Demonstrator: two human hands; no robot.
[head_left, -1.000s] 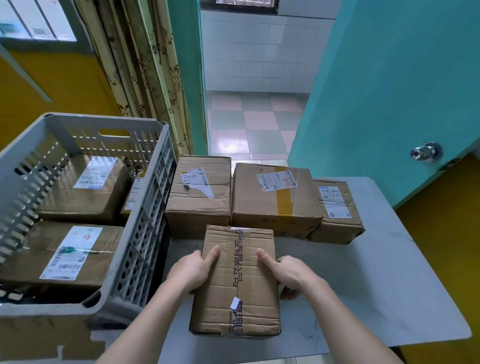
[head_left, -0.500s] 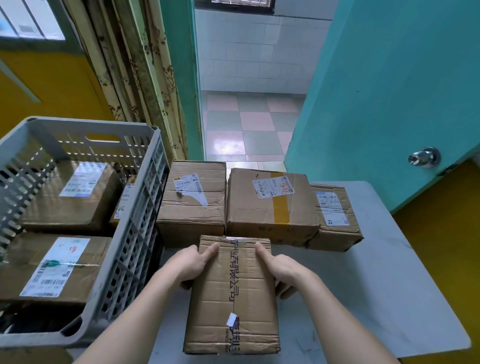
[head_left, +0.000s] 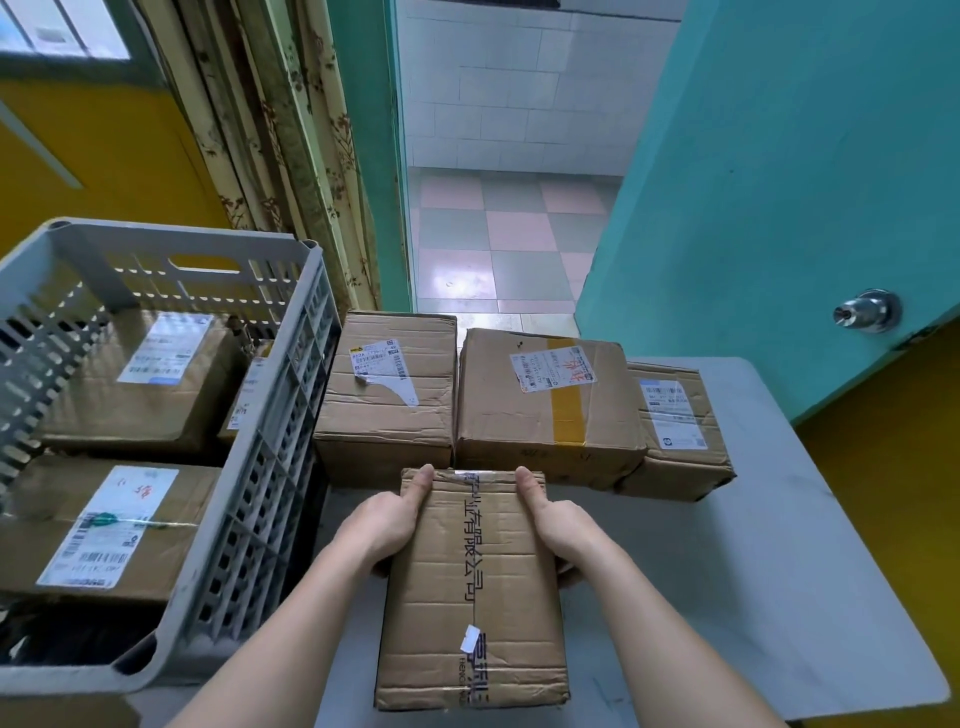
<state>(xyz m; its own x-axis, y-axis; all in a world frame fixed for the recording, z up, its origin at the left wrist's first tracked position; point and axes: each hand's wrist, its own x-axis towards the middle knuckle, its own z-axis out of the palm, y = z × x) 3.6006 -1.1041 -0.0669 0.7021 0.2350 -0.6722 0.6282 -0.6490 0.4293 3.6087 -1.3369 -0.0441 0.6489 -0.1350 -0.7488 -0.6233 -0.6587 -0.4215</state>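
**Sliding the taped box up to the back row**

I have the taped box (head_left: 470, 587) flat on the surface (head_left: 779, 571), held between both hands. The left hand (head_left: 387, 519) and right hand (head_left: 558, 519) clamp its long sides near the far end. The left thumb (head_left: 418, 486) and right thumb (head_left: 530, 488) lie flat on the top face at the far corners. The other fingers wrap down the sides and are mostly hidden under the cardboard.

Change over the last second: the box has gone forward. A strip of bare surface showed beyond the thumb tips then. Now the far edge sits at the foot of the row, touching or nearly so, at the seam between the torn-label box (head_left: 384, 400) and the yellow-taped box (head_left: 545, 410). Both thumbs have crept up to the far corners.

A smaller box (head_left: 675, 426) stands beyond and to the right of the right-hand fingers. The grey crate (head_left: 291, 415), with more parcels inside, stands just left of the left-hand fingers.

My read: placement is about done, with this box starting a second row. What remains is letting go, then probably fetching another parcel from the crate.
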